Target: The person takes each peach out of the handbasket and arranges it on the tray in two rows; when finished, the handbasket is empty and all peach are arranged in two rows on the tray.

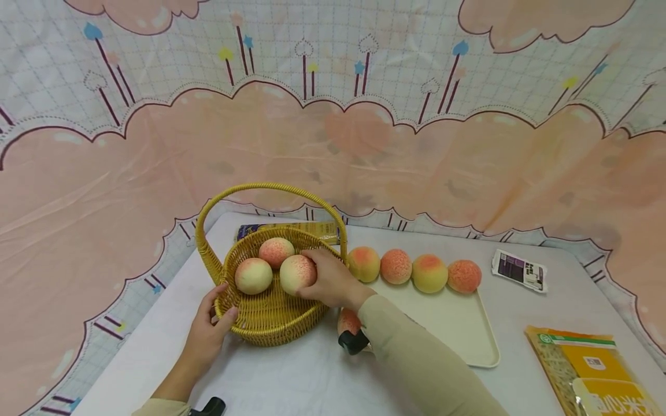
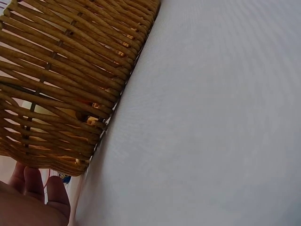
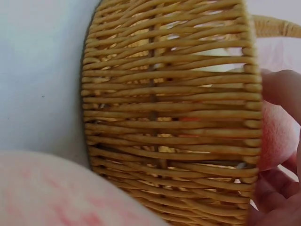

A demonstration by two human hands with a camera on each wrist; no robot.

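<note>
A yellow wicker basket (image 1: 276, 323) with a tall arched handle stands on the white table, with two pale pink peaches inside, one at the left (image 1: 253, 276) and one at the back (image 1: 276, 253). My right hand (image 1: 335, 282) reaches over the basket's right rim and holds a third peach (image 1: 298, 274) by its side, within the basket. At the basket's left rim, my left hand (image 1: 205, 329) grips the edge between thumb and fingers. Under my right forearm, another peach (image 1: 347, 321) is partly hidden.
Right of the basket lies a cream tray (image 1: 452, 335), with several peaches (image 1: 395, 266) in a row along its back. Behind the basket is a long blue-and-yellow packet (image 1: 328, 232). Farther right are a small white-and-dark pouch (image 1: 520, 270) and a yellow grain bag (image 1: 593, 364).
</note>
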